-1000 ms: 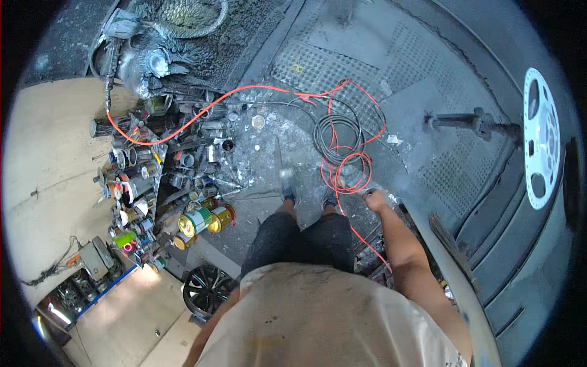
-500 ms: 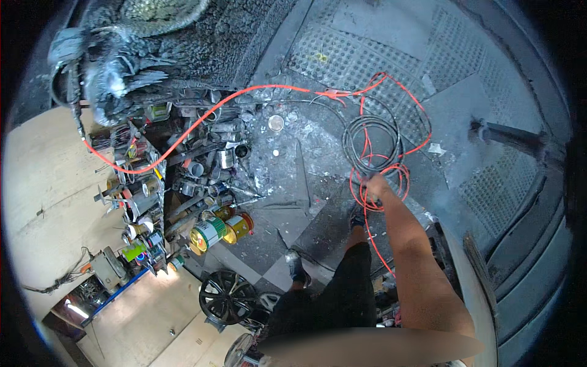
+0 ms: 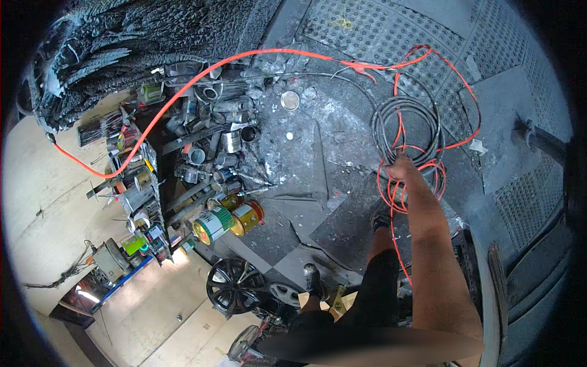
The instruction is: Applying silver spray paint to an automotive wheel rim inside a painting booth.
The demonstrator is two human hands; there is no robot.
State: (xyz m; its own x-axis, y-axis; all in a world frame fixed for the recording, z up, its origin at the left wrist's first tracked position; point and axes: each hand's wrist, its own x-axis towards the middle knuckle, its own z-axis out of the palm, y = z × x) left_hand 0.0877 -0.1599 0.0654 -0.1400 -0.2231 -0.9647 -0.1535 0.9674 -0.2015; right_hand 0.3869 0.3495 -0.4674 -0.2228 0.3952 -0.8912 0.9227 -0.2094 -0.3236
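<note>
Where the head view a second ago had the right hand (image 3: pixel 400 166) beside the red loops, it now has that hand at the 6 o'clock rim of the black coil (image 3: pixel 378 134). The upper body has tipped forward and the feet have moved apart, so the reach seems to have arrived at the coil. That coil lies on the floor (image 3: pixel 342 165) toward 2 o'clock from the middle of the view, with loops of the red hose (image 3: pixel 269 51) passing under or through it and bunching at its 5 o'clock side. From there the red hose arches away toward 10 o'clock. The fingers are bent and hidden behind the back of the hand, so I cannot tell whether they grip the coil or only touch it. The left hand is out of sight.

As for containers, a green-and-white can (image 3: pixel 214 225) lies tilted toward 8 o'clock, just beside a yellow-and-red can (image 3: pixel 247 218); what either holds does not show. Toward 10 o'clock is a crowd of used tins, among them a silver tin (image 3: pixel 231 142), a dark tin (image 3: pixel 249 134) with its open mouth showing only shadow, and a grey cup (image 3: pixel 196 156) with a pale inside and no contents that I can make out. A lime-green container (image 3: pixel 133 244) stands farther out, toward 8 o'clock.
</note>
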